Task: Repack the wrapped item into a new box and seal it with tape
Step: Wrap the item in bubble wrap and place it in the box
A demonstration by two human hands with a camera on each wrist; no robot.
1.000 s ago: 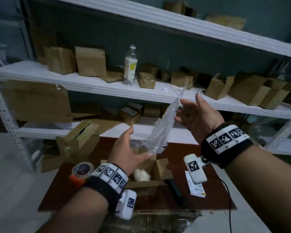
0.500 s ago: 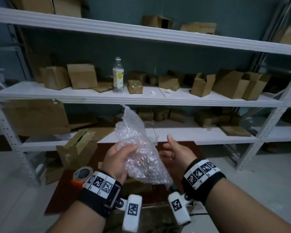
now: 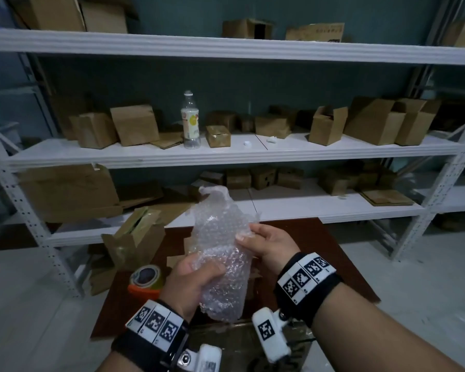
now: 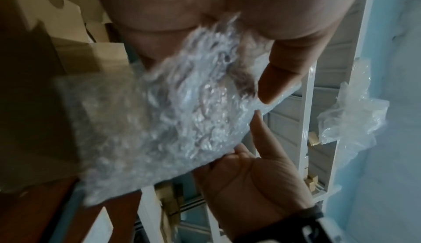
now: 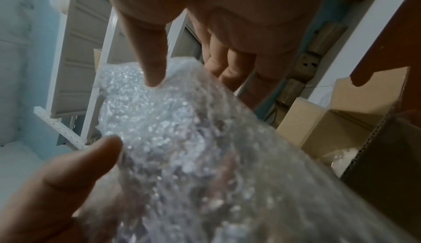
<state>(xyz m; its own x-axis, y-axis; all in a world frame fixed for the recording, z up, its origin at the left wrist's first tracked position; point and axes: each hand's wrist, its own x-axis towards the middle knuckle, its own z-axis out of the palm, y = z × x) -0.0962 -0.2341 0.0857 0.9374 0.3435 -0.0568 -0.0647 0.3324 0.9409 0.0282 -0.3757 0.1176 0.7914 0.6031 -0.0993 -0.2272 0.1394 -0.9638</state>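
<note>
Here, two hands hold one sheet of bubble wrap (image 3: 223, 253) above a brown table (image 3: 330, 253): the left hand (image 3: 191, 285) grips its lower part, the right hand (image 3: 271, 245) pinches its edge. One tape roll (image 3: 145, 277) sits beside one open box (image 3: 134, 237).

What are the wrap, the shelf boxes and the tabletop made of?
Wrap: clear bubble plastic, glossy; air cells glint. Shelf boxes: brown corrugated cardboard, matte; folded flaps show. Tabletop: dark reddish-brown board, smooth, likely wood or laminate; the dim light leaves it open.
</note>
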